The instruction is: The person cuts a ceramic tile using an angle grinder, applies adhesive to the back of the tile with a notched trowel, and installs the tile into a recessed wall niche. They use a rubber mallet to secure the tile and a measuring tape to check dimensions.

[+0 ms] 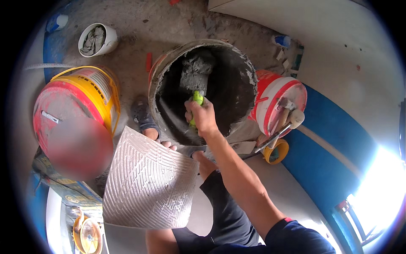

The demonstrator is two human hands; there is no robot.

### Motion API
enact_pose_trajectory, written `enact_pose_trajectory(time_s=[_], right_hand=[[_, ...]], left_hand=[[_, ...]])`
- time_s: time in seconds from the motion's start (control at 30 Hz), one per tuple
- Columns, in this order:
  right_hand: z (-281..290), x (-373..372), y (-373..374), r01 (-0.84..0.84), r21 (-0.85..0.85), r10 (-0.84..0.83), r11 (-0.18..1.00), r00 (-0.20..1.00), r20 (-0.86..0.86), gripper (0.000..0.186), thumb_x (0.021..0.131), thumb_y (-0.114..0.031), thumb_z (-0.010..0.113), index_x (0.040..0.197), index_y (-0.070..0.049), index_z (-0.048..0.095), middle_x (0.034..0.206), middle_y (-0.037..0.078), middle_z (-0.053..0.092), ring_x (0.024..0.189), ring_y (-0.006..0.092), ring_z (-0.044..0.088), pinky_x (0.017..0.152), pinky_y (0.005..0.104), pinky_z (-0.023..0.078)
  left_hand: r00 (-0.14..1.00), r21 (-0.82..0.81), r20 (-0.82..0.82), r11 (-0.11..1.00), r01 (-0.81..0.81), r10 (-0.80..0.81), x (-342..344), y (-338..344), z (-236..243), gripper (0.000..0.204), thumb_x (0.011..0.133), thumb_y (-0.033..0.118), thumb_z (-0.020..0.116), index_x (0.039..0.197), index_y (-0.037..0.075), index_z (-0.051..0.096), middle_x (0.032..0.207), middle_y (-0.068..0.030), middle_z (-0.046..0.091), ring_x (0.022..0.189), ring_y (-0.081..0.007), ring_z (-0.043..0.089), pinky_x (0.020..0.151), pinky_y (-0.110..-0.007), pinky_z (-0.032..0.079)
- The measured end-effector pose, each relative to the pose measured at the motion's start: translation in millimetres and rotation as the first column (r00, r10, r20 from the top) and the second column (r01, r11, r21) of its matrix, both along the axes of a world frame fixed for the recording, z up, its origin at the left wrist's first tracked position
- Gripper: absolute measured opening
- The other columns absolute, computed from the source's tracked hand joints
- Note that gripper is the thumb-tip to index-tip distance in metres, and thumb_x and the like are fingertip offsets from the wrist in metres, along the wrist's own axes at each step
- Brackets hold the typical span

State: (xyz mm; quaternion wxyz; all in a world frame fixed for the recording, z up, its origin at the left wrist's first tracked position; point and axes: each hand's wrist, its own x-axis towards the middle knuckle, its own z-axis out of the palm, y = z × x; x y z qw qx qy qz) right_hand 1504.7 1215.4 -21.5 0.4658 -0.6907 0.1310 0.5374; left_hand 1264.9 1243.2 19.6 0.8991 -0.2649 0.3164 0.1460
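My right hand [202,115] is wrapped round the bright green handle of a trowel [194,81]. The trowel reaches down into a large mortar-crusted bucket [249,80], and grey mortar [198,63] is heaped on its blade. To the left of my legs, a pale tile [150,182] is tilted with its ridged back facing up. Fingertips of my left hand [169,145] curl over the tile's far edge; the rest of that hand is hidden beneath it.
At left stands a red-lidded bucket [63,103] with a marker [51,117] on top. A small white pail [111,40] of grey material sits far left. Right of the mortar bucket, a red and white bucket [266,84] carries a mallet [297,118]. A yellow ring-shaped object [277,152] lies below.
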Motion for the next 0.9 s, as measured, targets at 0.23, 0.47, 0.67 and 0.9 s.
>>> enact_pose_trajectory(time_s=[0.23,0.47,0.67,0.9], right_hand=[[77,-1,-33,-0.035,0.066,0.036,0.997,0.999,-0.013,0.01,0.09,-0.008,0.06,0.092,-0.005,0.052,0.072,0.0,0.049,0.055,0.0081,0.044,0.048,0.025,0.035],[245,20,-99,-0.521,0.087,0.517,0.849,0.853,0.066,0.024,0.096,-0.022,0.05,0.109,-0.001,0.053,0.074,0.004,0.052,0.061,0.0113,0.05,0.054,0.0276,0.042],[293,-49,-151,-0.795,-0.406,0.882,0.451,0.327,0.339,0.035,0.081,-0.025,0.074,0.103,-0.001,0.061,0.078,0.02,0.067,0.068,0.0407,0.068,0.061,0.0469,0.056],[332,-75,-149,-0.866,-0.453,0.975,0.212,0.219,0.038,0.039,0.077,-0.028,0.075,0.102,0.001,0.066,0.084,0.02,0.069,0.08,0.0387,0.068,0.07,0.0459,0.056]], left_hand=[[0.995,0.116,0.027,0.989,-0.095,0.093,13,2,26,0.054,0.104,0.046,0.037,0.143,0.009,0.041,0.14,-0.0143,0.046,0.143,-0.0301,0.033,0.121,-0.051,0.024],[0.963,0.2,0.023,0.943,-0.267,0.268,53,-10,65,0.06,0.105,0.046,0.034,0.151,0.008,0.032,0.148,-0.015,0.04,0.145,-0.0309,0.029,0.122,-0.052,0.021],[0.984,0.093,-0.069,0.983,-0.16,0.167,94,-10,66,0.063,0.105,0.05,0.03,0.15,0.006,0.034,0.157,-0.0173,0.034,0.144,-0.0329,0.033,0.12,-0.052,0.023],[0.99,0.012,-0.084,0.994,-0.108,0.109,123,17,88,0.063,0.104,0.053,0.034,0.147,0.007,0.039,0.154,-0.0189,0.037,0.143,-0.0335,0.034,0.119,-0.054,0.026]])
